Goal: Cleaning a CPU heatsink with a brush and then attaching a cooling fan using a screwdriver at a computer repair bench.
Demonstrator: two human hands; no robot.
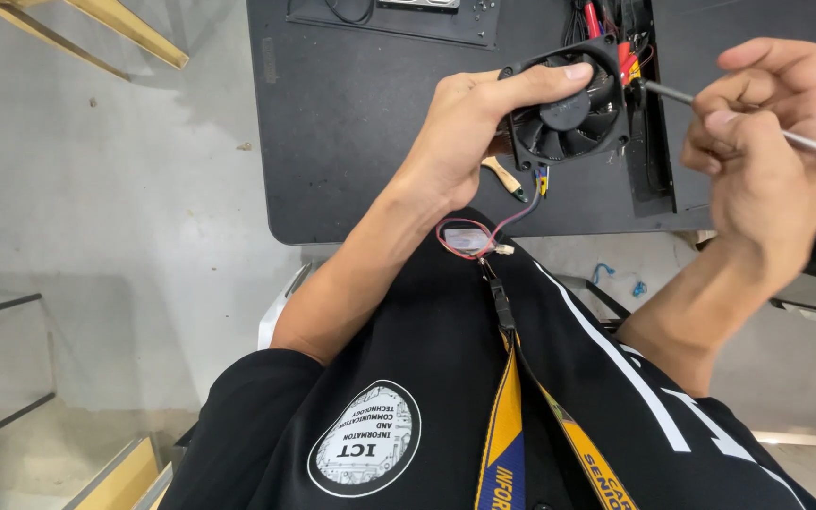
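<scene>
My left hand (469,127) grips a small black square cooling fan (569,109) above the black table, thumb laid across its hub. Thin red and black wires (484,231) hang from the fan down to my lap. My right hand (772,132) holds a screwdriver (809,142) with an orange and black handle; its metal shaft points left and the tip touches the fan's upper right corner.
A black table (370,123) carries an open computer case with red cables (616,38) at the back right, a dark tray at the top, and small pliers (512,179) under the fan. A grey concrete floor lies to the left, with wooden frames at the edges.
</scene>
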